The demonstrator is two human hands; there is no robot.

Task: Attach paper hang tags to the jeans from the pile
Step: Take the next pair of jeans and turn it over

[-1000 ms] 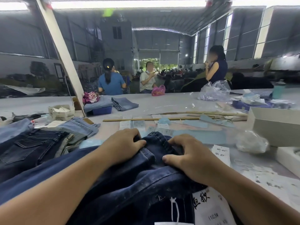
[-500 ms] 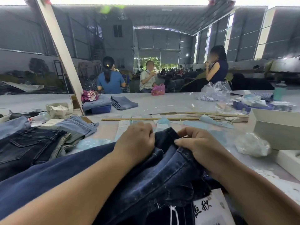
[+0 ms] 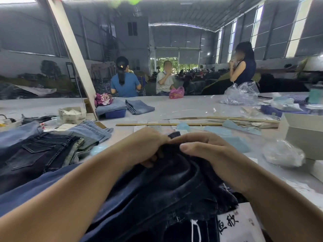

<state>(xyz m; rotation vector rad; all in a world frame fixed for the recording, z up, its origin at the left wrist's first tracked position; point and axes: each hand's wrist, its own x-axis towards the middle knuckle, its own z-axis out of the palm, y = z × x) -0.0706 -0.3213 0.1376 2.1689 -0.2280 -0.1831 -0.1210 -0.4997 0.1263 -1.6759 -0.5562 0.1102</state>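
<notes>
Drawn closer together since a second ago, both hands now meeting at the raised top edge of the dark blue denim jeans [image 3: 174, 180], with the cloth bunched higher than before. Left hand [image 3: 146, 147] curled shut on a fold of that denim; right hand [image 3: 206, 151] clamped over the same fold, thumb pressed flat on top. Jeans heaped on the pale grey desk [image 3: 183, 109], close to the body, between the forearms. Stack of folded blue jeans [image 3: 43, 147] to the left. White paper sheet with black handwritten characters [image 3: 239, 224] partly under the denim, lower right.
</notes>
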